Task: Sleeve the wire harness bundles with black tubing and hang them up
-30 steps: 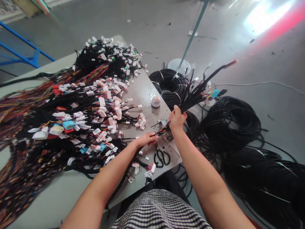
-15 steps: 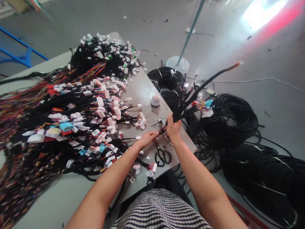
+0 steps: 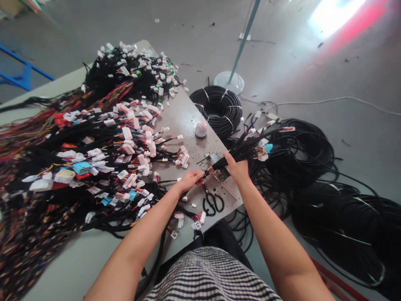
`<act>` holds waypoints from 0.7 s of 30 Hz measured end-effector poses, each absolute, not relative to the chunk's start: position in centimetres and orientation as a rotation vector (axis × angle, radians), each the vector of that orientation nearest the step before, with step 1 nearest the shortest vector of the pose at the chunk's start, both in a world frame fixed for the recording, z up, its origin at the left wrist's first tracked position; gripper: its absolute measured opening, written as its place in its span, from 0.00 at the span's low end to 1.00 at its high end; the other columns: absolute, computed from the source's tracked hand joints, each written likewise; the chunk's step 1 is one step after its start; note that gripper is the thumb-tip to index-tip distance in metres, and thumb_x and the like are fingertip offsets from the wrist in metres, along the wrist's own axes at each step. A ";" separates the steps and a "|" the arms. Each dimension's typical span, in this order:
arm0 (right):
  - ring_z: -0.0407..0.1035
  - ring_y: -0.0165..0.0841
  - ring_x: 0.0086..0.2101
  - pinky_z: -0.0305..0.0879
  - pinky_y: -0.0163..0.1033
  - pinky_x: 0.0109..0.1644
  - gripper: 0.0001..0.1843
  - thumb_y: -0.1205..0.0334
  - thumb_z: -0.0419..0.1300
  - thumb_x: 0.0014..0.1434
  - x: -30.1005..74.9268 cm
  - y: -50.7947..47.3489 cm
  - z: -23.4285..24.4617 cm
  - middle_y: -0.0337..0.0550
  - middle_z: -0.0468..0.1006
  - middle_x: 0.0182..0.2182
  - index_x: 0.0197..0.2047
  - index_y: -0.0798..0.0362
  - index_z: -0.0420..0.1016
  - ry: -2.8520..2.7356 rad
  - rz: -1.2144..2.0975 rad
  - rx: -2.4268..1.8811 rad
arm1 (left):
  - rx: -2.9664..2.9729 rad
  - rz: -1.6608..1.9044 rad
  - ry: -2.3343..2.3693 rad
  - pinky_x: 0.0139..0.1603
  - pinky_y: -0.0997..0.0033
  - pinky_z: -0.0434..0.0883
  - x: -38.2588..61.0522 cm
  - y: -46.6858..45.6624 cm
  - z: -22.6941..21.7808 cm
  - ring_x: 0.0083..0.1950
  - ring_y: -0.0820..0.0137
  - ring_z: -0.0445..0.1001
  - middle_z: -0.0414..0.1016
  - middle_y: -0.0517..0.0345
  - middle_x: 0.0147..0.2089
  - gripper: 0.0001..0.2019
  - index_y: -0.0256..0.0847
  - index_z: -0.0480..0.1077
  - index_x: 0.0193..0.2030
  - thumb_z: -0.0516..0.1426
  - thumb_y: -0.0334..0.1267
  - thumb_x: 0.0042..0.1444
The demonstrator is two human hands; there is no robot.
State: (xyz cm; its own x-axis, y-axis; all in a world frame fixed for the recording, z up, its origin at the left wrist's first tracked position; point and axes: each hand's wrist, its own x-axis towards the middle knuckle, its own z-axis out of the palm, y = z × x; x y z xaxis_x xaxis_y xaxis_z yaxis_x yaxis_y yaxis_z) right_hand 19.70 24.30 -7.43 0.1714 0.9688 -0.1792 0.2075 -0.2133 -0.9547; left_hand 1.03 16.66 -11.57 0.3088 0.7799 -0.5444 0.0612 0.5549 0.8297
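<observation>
Since half a second before, the right hand [image 3: 237, 167] had swung the wire harness [image 3: 247, 148] down from its raised, upward-pointing slant, so that its black branches now lay almost level, fanning out past the table's right edge above the coils on the floor. The head camera had also shifted slightly, and everything on the table [image 3: 184, 119] sat a little lower left in view.

The right hand was clenched around the harness trunk, just over the right edge of the table. The left hand [image 3: 189, 180] met it from the other side, thumb and forefinger pinching the short coloured wire ends that stuck out of the trunk. Both hands were close together, beside a small metal fixture [image 3: 214, 158] near that edge. White and blue connectors hung at the harness's far tips.

Black-handled scissors [image 3: 212, 202] lay near the front right corner, just in front of the hands. A white dome [image 3: 201, 129] stood further back along the right edge. A heap of harnesses [image 3: 103, 138] with white connectors covered the left and rear of the table. On the floor, a tied cable coil [image 3: 219, 106] lay beside the table, larger coils [image 3: 300, 154] to its right, and a round white base [image 3: 228, 79] behind it.
</observation>
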 end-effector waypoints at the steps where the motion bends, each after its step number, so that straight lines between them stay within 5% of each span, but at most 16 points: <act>1: 0.71 0.37 0.39 0.66 0.43 0.52 0.17 0.49 0.65 0.47 19.4 24.2 -7.4 0.44 0.77 0.33 0.32 0.55 0.75 -1.161 1.070 -1.603 | 0.867 0.543 1.165 0.29 0.72 0.56 1.2 17.0 -11.5 0.26 0.73 0.61 0.66 0.59 0.24 0.32 0.38 0.65 0.31 0.51 0.72 0.47; 11: 0.71 0.44 0.44 0.59 0.52 0.58 0.16 0.52 0.55 0.59 15.4 20.7 -8.5 0.53 0.77 0.33 0.31 0.56 0.74 -1.369 0.631 -1.806 | 1.045 0.563 1.358 0.26 0.70 0.55 1.2 16.4 -12.0 0.24 0.72 0.56 0.57 0.60 0.19 0.30 0.40 0.61 0.21 0.46 0.66 0.58; 15: 0.67 0.46 0.49 0.55 0.53 0.60 0.23 0.44 0.56 0.59 16.3 20.5 -7.4 0.57 0.77 0.41 0.38 0.58 0.75 -1.421 0.688 -1.841 | 0.937 0.504 1.282 0.26 0.71 0.55 1.8 17.3 -11.9 0.23 0.73 0.57 0.62 0.60 0.21 0.31 0.39 0.66 0.28 0.47 0.68 0.56; 18: 0.62 0.49 0.53 0.54 0.53 0.59 0.29 0.41 0.58 0.57 18.5 17.6 -6.6 0.60 0.73 0.48 0.47 0.59 0.73 -1.569 0.560 -1.874 | 0.935 0.524 1.307 0.25 0.71 0.53 2.2 17.6 -12.2 0.22 0.74 0.55 0.58 0.61 0.19 0.31 0.40 0.63 0.23 0.46 0.69 0.56; 21: 0.67 0.44 0.47 0.58 0.47 0.54 0.21 0.47 0.56 0.61 20.4 12.0 -8.0 0.55 0.75 0.43 0.46 0.57 0.72 -1.760 0.562 -1.892 | 0.914 0.546 1.370 0.24 0.70 0.51 2.1 16.9 -12.5 0.20 0.74 0.54 0.55 0.61 0.17 0.31 0.42 0.59 0.19 0.44 0.67 0.59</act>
State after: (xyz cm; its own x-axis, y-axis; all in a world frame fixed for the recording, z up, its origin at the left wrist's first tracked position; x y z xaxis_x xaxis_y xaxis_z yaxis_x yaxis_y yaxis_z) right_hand 20.45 12.01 -7.96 0.0824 0.9961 0.0316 0.7933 -0.0463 -0.6070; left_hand 2.06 16.94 -12.49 0.1595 0.7943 -0.5862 0.1732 0.5621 0.8088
